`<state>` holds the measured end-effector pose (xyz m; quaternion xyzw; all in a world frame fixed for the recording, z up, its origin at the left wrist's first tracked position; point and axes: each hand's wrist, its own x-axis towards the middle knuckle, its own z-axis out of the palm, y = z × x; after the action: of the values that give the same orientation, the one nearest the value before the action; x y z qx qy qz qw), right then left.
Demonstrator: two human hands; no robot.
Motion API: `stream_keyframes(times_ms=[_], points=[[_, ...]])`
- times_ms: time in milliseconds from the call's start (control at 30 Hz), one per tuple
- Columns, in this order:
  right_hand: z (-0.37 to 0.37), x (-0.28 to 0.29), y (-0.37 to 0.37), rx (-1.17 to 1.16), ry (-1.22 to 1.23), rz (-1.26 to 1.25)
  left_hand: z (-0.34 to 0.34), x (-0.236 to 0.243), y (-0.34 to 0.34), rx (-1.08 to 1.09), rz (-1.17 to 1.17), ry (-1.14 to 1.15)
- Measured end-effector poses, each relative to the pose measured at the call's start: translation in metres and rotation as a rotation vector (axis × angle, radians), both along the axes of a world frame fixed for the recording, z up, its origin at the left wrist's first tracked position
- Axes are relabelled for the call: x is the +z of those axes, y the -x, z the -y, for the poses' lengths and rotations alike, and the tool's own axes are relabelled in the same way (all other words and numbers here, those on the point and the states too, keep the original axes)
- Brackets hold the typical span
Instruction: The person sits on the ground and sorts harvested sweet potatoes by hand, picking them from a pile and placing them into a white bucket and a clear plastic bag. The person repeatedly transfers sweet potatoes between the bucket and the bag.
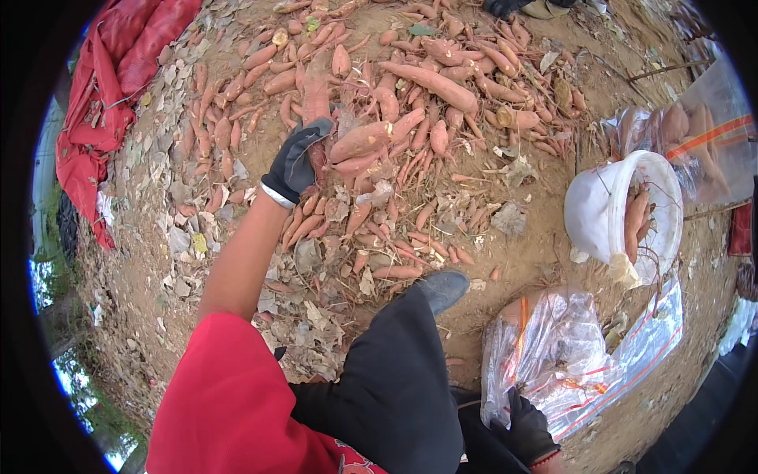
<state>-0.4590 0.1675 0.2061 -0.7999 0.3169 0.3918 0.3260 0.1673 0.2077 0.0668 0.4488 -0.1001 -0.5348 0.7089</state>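
Note:
My left hand, in a dark glove with pale palm and cuff, is closed on a sweet potato at the upper middle, beside a clump of plump pinkish sweet potatoes. Many more roots of varied size lie around it on leaf-strewn soil. At the lower right my right hand, also dark-gloved, grips the near edge of a clear plastic bag with orange stripes. The bag holds something pinkish, partly obscured by glare and folds.
A white bucket with sweet potatoes inside lies tipped at right, beside another filled clear bag. Red sacking lies at upper left. My boot is beside the scattered roots. Another person's dark-clad feet or hands show at the top edge.

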Motion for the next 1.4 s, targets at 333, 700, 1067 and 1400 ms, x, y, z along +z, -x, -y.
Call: stream_keyframes(times_ms=[333, 700, 1067, 1400], points=[[-0.040, 0.040, -0.031, -0.215, 0.099, 0.152, 0.182, 0.143, 0.196, -0.376, 0.225, 0.836], [-0.034, 0.035, -0.028, -0.240, 0.244, 0.242, 0.257, 0.115, 0.292, -0.195, 0.163, 0.361], [-0.050, 0.018, -0.020, -0.303, 0.169, 0.329, 0.102, -0.027, 0.065, 0.082, 1.663, -0.486], [-0.046, 0.006, -0.019, -0.269, 0.128, 0.159, 0.281, 0.014, 0.028, -1.043, 2.478, -0.528]])
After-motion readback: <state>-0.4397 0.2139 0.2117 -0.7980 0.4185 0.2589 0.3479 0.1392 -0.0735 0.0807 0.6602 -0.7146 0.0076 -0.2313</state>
